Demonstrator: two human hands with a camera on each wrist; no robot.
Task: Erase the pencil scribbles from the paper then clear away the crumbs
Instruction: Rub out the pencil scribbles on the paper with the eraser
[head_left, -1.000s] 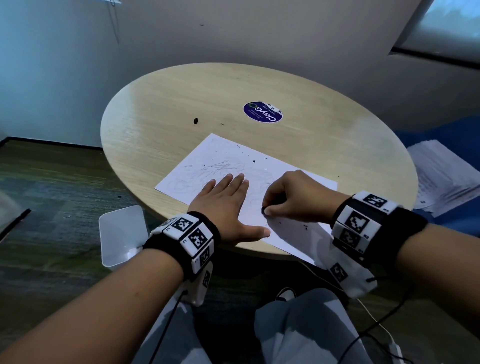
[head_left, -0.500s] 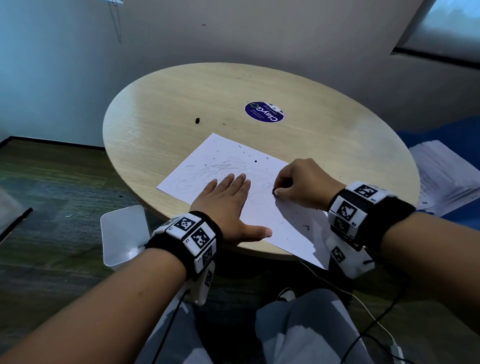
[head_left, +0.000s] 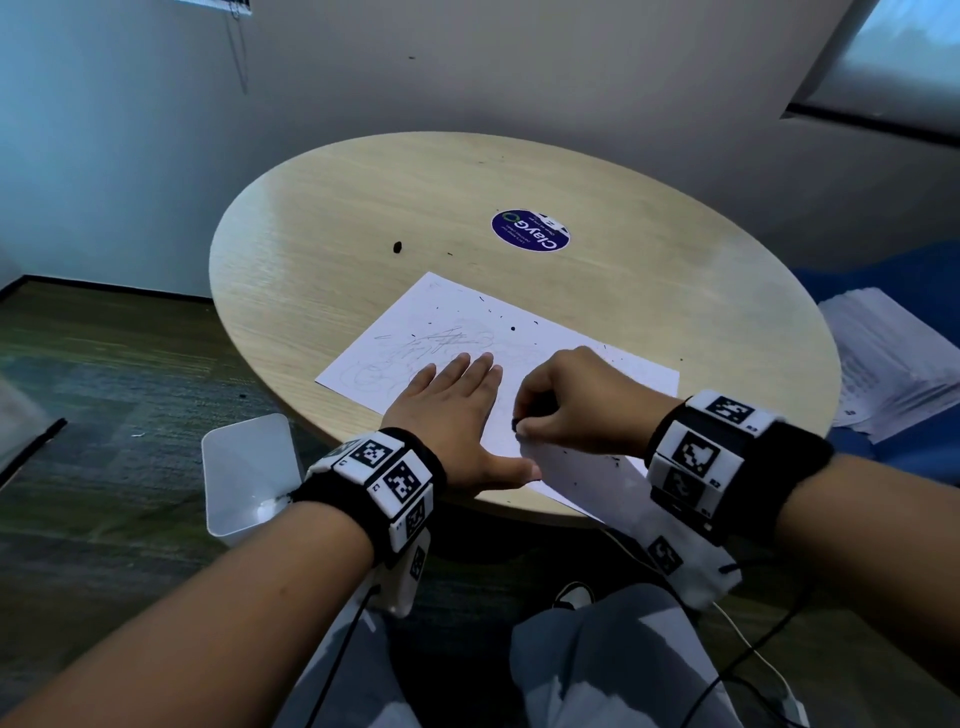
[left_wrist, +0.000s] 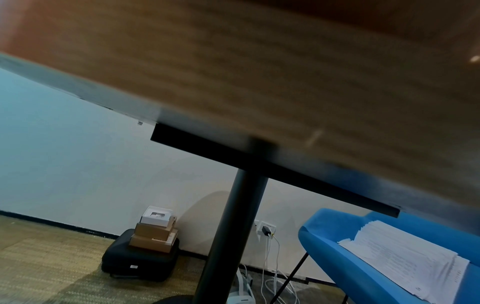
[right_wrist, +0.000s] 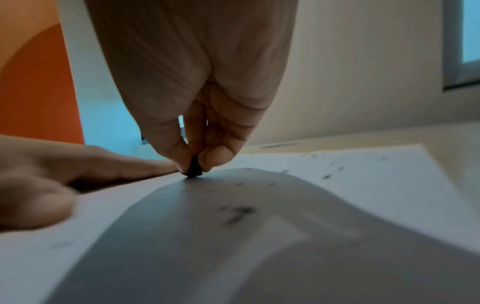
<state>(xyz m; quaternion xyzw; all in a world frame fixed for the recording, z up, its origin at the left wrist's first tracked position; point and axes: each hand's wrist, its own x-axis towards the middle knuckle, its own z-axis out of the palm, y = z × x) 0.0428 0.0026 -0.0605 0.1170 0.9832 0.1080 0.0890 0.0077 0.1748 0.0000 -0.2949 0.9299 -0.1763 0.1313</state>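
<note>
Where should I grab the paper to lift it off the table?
Pinch the paper at its near corner, from the near side, below the table edge: that corner overhangs the rim, so fingers can get under it. The rest lies flat, under the left hand.

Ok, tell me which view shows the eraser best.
Right wrist view: the eraser fills the centre, a small dark stub pinched in the right hand, its tip on the paper. The head view shows only a dark speck of it at the fingertips. The left wrist view shows none.

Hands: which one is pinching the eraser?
The right hand pinches the small dark eraser against the paper; the left hand lies flat.
</note>
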